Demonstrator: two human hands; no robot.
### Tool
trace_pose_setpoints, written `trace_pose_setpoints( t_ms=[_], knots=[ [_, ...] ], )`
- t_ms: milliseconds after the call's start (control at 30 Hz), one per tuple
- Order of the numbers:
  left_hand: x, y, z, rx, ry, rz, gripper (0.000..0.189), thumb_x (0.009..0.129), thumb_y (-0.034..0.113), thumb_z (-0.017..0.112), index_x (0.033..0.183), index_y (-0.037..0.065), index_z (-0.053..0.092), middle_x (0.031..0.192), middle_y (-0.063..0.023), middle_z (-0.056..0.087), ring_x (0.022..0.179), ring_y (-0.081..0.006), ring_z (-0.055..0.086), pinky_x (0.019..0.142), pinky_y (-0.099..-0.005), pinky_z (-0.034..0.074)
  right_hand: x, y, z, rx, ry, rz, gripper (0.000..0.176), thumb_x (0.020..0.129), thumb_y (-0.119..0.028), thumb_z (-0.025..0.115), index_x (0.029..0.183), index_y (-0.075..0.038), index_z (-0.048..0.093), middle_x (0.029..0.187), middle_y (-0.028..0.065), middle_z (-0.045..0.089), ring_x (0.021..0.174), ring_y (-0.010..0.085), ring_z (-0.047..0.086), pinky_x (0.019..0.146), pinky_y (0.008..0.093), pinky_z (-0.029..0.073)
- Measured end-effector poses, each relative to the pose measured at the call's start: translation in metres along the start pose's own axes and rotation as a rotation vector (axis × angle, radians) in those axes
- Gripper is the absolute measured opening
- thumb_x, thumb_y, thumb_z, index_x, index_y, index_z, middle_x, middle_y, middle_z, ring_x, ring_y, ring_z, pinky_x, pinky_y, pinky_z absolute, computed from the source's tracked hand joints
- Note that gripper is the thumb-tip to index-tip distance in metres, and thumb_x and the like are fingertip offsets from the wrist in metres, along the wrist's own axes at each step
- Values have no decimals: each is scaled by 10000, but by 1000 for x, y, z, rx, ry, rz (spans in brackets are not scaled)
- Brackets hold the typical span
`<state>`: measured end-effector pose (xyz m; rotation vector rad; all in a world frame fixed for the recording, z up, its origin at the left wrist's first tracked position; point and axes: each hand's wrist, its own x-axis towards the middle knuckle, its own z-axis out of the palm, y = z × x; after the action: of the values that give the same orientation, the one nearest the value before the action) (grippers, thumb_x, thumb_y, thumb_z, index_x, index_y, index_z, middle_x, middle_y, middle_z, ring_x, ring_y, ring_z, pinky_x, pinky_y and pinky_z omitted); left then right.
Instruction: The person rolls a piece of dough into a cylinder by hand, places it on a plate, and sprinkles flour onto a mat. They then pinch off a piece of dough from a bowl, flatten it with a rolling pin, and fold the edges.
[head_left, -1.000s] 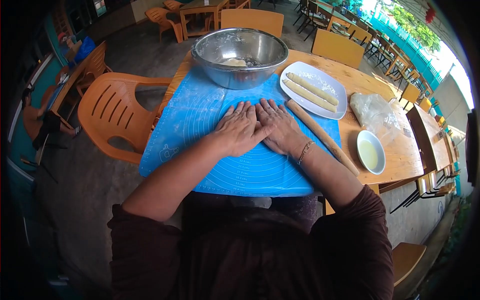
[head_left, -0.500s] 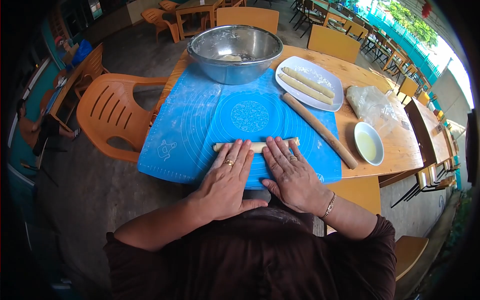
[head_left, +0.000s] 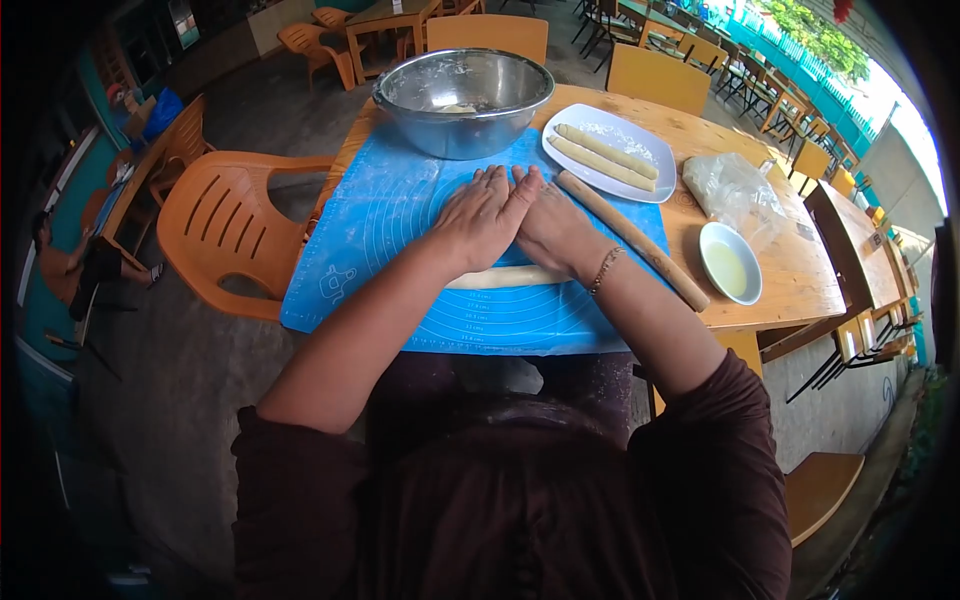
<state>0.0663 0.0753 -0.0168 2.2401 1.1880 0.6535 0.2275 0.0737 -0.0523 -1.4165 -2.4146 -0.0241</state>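
Wooden worktop (head_left: pixel 790 285) carrying one blue mat (head_left: pixel 385 205): dough roll (head_left: pixel 510 278) on its nearer half, left hand (head_left: pixel 478 220) and right hand (head_left: pixel 552 232) over its middle, fingers extended, gripping nothing visible; apparently hand-rolling, the next move calling for even pressure.

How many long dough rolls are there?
3: a farther roll and a nearer roll on the white plate, and a third roll on the blue mat. The left hand and right hand may hide more.
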Motion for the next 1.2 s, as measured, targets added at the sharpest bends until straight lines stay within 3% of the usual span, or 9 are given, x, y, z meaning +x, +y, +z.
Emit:
trace_pose_setpoints(
  t_ms=[100, 333, 633, 733, 800, 833, 867, 967, 1200],
  knots=[
    [5, -10, 16, 148, -192, -110, 906, 982, 656, 97, 1509, -77, 171, 1562, -300, 186, 1479, -404, 126, 1216, -442, 83, 5, -10, 21, -156, -156, -26, 642, 962, -324, 432, 1494, 9, 301, 1558, 264, 249, 1458, 435, 206, 1177, 531, 223],
    [-49, -7, 23, 341, -188, 62, 1008, 948, 717, 142, 1481, -138, 163, 1551, -333, 172, 1473, -439, 113, 1208, -485, 73, -45, -33, 5, -108, -41, -27, 675, 920, -324, 480, 1469, 42, 337, 1536, 282, 287, 1450, 461, 208, 1175, 540, 214],
    [-103, 1, 33, 455, -24, 290, 1078, 902, 737, 334, 1422, -198, 204, 1454, -400, 306, 1397, -514, 271, 1164, -559, 171, -93, -65, -7, -61, 63, -50, 627, 956, -346, 451, 1422, 67, 387, 1482, 295, 369, 1419, 471, 278, 1150, 549, 258],
    [-112, 2, 28, 414, -22, 311, 980, 928, 653, 429, 1421, -175, 247, 1444, -364, 361, 1384, -489, 320, 1158, -547, 204, -102, -72, -16, -26, 57, -24, 621, 964, -373, 476, 1403, 62, 420, 1464, 292, 395, 1407, 464, 305, 1152, 531, 267],
    [-116, -5, 18, 323, -66, 399, 790, 961, 531, 492, 1392, -120, 374, 1438, -315, 408, 1385, -449, 346, 1158, -521, 229, -110, -72, -27, 39, 64, -31, 589, 949, -355, 526, 1375, 47, 461, 1449, 284, 414, 1399, 453, 323, 1149, 517, 282],
    [-121, -6, 12, 344, -36, 418, 503, 953, 315, 585, 1304, -42, 528, 1414, -264, 463, 1363, -415, 395, 1143, -498, 279, -115, -71, -32, 107, 65, -37, 558, 934, -336, 577, 1346, 33, 502, 1435, 275, 433, 1391, 443, 341, 1146, 502, 297],
    [-124, -11, 8, 344, -37, 418, 503, 953, 315, 585, 1304, -42, 528, 1414, -264, 463, 1363, -415, 395, 1143, -498, 279, -121, -69, -35, 108, 64, -36, 558, 934, -336, 577, 1346, 33, 502, 1435, 275, 433, 1391, 443, 341, 1146, 502, 297],
    [-129, -19, -2, 240, 6, 444, 289, 852, 82, 671, 1132, 17, 639, 1301, -201, 572, 1259, -384, 509, 1065, -482, 393, -134, -63, -40, 114, 129, -35, 365, 828, -138, 703, 1171, -39, 628, 1251, 203, 575, 1227, 388, 526, 1027, 461, 441],
    [-130, 19, -46, 66, -60, 399, 281, 807, 122, 747, 1050, 5, 670, 978, -122, 702, 864, -280, 687, 711, -367, 535, -131, -78, -104, 304, 84, -1, 297, 777, -77, 728, 1057, -21, 645, 957, 128, 645, 820, 313, 643, 703, 404, 514]
  ],
)
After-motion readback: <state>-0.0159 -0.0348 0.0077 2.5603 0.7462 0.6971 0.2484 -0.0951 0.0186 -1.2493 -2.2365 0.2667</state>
